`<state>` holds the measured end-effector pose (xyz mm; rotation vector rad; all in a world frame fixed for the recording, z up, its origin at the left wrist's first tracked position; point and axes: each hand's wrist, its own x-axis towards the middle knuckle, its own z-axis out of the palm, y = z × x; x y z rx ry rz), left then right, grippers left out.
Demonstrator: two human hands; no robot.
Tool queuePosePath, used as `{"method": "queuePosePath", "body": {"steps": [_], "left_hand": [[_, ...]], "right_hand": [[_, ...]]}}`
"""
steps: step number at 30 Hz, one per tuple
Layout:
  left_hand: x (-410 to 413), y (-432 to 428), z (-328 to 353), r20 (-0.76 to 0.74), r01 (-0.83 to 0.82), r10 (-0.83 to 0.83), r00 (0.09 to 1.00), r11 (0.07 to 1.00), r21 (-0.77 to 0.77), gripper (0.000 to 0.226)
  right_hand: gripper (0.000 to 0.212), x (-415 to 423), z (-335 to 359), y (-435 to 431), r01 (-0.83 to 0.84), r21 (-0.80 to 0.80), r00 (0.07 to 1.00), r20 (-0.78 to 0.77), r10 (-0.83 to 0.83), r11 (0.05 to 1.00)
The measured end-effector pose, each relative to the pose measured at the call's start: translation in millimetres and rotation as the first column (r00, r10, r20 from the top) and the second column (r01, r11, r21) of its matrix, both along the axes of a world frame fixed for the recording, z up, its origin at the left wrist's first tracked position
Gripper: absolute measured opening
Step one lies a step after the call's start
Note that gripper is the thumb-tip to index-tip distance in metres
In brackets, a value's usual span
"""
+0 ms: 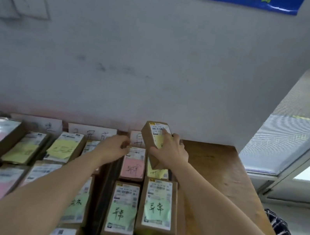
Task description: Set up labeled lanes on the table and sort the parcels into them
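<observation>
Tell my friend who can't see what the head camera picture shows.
A person's right hand holds a brown parcel tilted above rows of parcels with pink, yellow and green notes on a wooden table; the left hand reaches beside it.

Your left hand and right hand are bare; the left forearm and right forearm run bare from the grip back to the frame edge. Outboard of the right forearm shows dark plaid cloth (wearer undetermined).
</observation>
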<state>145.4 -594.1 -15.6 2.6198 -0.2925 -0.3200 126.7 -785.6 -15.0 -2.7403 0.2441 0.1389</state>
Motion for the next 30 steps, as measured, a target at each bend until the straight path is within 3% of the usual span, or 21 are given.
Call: {"method": "queuePosePath", "body": {"steps": [8, 13, 17, 23, 30], "left_hand": [[-1.3, 48.5, -25.0, -0.134, -0.039, 0.022, 0.991, 0.991, -0.127, 0.049], [5.3, 54.2, -39.7, -0.213, 0.008, -0.023, 0.977, 0.997, -0.073, 0.056], [3.9, 50.6, -45.2, -0.272, 0.053, -0.07, 0.96, 0.996, -0.07, 0.061], [-1.2, 40.9, -41.6, -0.256, 0.126, -0.137, 0.957, 0.99, -0.061, 0.058], [-6.5, 51.9, -31.3, -0.184, 0.139, -0.135, 0.974, 0.99, 0.01, 0.056]], "right_hand": [[0.078, 7.0, -36.0, 72.7, 0.178, -0.038, 0.983, -0.043, -0.18, 0.983], [0.061, 13.9, -56.3, 95.2, 0.089, -0.071, 0.992, -0.082, -0.095, 0.993], [0.042, 13.0, -62.5, 91.9, 0.086, 0.033, 0.994, -0.066, -0.084, 0.996], [0.041, 15.3, -60.6, 84.8, 0.025, -0.004, 0.996, -0.081, -0.026, 1.0], [0.047, 1.0, -42.9, 76.0, -0.062, -0.188, 0.997, -0.063, 0.051, 0.98]]}}
